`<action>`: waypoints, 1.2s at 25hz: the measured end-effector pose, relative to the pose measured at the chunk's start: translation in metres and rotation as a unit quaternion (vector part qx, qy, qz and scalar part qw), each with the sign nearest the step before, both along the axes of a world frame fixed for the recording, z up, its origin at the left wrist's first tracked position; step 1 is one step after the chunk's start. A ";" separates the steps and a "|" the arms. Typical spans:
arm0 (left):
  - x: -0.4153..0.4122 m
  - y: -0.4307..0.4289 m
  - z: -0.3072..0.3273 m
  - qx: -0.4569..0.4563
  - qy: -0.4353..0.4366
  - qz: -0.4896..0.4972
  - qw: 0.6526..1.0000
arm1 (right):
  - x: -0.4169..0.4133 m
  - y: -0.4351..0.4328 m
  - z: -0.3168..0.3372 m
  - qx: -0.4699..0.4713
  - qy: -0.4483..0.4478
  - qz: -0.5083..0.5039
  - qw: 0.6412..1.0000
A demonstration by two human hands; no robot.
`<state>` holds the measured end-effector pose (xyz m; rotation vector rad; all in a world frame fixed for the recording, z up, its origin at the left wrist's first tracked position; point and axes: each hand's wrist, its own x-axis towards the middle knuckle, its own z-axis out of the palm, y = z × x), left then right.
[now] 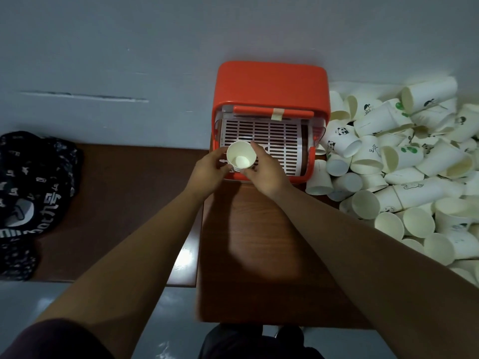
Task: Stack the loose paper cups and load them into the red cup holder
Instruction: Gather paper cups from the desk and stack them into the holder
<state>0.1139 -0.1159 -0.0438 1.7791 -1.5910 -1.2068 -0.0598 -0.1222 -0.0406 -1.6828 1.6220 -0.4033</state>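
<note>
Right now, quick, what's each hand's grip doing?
Left hand: closed, holding the cup stack from its left side.
Right hand: closed, holding the same cup stack from its right side.

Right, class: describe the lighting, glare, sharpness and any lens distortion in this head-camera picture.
Head view: dim overall; a soft glare patch on the wooden table; the cup, gripped by left hand and right hand, looks sharp; wide-angle stretch on the forearms; loose cups at right slightly soft.

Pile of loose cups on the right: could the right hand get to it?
Probably, once it lets go: the right hand grips the held cup, but the pile lies uncovered close on its right.
</note>
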 end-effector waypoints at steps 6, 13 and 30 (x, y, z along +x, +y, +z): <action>-0.019 0.019 0.021 -0.072 -0.080 0.009 0.994 | -0.053 0.037 0.038 -0.037 0.015 0.004 0.999; -0.127 0.023 0.045 -0.138 -0.087 -0.212 0.964 | -0.215 0.067 0.057 -0.088 0.132 -0.110 0.981; -0.287 -0.053 0.031 -0.083 -0.269 -0.221 0.934 | -0.302 -0.006 0.002 -0.027 0.157 0.056 0.986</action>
